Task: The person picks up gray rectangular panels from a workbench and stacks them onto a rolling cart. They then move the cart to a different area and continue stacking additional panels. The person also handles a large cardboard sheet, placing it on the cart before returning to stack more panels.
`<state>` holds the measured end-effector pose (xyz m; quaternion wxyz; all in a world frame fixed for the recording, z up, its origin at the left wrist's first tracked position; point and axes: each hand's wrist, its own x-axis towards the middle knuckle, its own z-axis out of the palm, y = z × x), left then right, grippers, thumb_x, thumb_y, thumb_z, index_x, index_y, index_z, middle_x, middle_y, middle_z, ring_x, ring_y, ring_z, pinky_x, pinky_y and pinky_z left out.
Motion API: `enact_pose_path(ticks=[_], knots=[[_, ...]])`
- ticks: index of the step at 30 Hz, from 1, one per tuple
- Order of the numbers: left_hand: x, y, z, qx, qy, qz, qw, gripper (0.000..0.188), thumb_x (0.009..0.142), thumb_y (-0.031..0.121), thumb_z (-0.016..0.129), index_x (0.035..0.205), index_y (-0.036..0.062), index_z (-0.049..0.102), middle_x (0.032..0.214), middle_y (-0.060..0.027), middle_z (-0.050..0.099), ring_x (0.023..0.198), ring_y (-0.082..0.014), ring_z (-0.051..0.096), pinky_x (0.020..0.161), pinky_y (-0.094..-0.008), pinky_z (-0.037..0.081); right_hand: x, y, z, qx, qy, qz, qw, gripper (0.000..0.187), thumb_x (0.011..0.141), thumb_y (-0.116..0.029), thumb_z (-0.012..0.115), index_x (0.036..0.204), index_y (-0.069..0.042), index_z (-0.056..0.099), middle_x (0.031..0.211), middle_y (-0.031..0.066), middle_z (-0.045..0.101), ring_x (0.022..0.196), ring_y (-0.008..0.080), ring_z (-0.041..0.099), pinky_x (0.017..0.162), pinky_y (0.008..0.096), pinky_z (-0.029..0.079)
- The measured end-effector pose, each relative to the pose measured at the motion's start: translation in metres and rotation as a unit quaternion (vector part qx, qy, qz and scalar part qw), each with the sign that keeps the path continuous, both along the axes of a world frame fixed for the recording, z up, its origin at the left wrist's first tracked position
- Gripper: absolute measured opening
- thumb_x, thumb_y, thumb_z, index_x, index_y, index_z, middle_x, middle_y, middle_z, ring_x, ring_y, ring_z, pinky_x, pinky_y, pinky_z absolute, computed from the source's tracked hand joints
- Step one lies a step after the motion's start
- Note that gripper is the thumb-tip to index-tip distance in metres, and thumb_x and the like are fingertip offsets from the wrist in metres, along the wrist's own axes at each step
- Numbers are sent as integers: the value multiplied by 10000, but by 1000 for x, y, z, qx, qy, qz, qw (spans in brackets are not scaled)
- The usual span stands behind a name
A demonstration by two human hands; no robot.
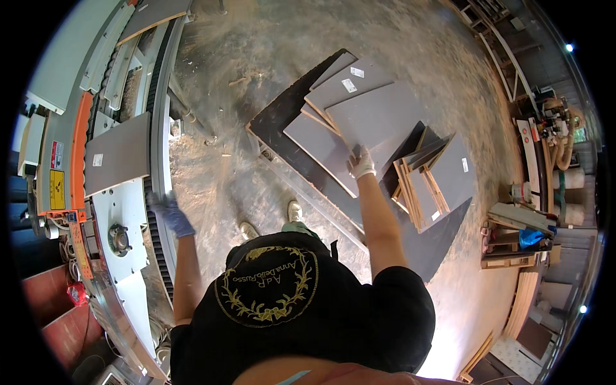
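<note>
While the right hand point(362, 164), in a pale glove, lay at the near edge of the large grey panel point(378, 115), its fingers seemed loosely spread, though I could not tell whether they had closed on it. That panel overlapped other grey sheets point(306, 142) on a dark base board point(276, 125), beside a bunch of narrower boards point(409, 192). The left hand point(174, 217), in a blue glove, was blurred near the machine's black toothed track point(155, 247); no object showed in it, and its finger state could not be told. The panel looked stiff, fairly heavy and smooth-faced, its corners probably prone to chipping; opposite edges, taken with both hands, seemed the surest hold.
</note>
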<state>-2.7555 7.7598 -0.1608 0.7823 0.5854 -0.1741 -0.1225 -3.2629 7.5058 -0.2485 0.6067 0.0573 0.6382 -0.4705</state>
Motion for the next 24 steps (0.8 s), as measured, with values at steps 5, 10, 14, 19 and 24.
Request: enact_pose_path(ticks=[5, 10, 14, 19, 24], knots=[[-107, -31, -79, 257, -414, -261, 833, 502, 848, 51, 536, 1316, 128, 371, 1258, -58, 440, 1146, -195, 421, 969, -280, 370, 35, 30, -23, -131, 10, 45, 990, 171, 793, -231, 598, 712, -88, 546, 611, 29, 530, 478, 185, 488, 442, 325, 392], [-214, -60, -84, 207, 153, -483, 837, 557, 822, 184, 636, 1310, 208, 369, 1201, -45, 496, 974, -165, 551, 737, -330, 524, 118, 152, 113, -59, -244, 287, 925, 243, 777, -308, 643, 893, -114, 553, 818, 30, 553, 762, 179, 516, 676, 337, 446], [-204, -24, 39, 228, 306, -406, 831, 563, 786, 272, 676, 1269, 120, 429, 1118, -64, 550, 932, -210, 581, 687, -345, 547, 71, 152, 132, -87, -357, 113, 923, 658, 768, -426, 602, 1291, -88, 394, 1281, 152, 430, 1170, 296, 417, 970, 454, 368], [-141, 73, 107, 227, 231, -368, 872, 626, 773, 327, 689, 1278, 52, 442, 1106, -102, 584, 945, -209, 584, 706, -320, 547, -28, 116, 63, -270, -214, 275, 898, 646, 777, -460, 596, 1294, -109, 431, 1288, 38, 486, 1167, 250, 469, 939, 458, 416], [-50, 186, 127, 182, 248, -185, 933, 567, 812, 292, 647, 1247, -9, 443, 1146, -167, 572, 990, -269, 602, 727, -375, 566, 89, 126, 84, -168, -275, 562, 762, 520, 805, -389, 605, 1205, -77, 488, 1166, 63, 541, 1050, 226, 531, 876, 385, 467]])
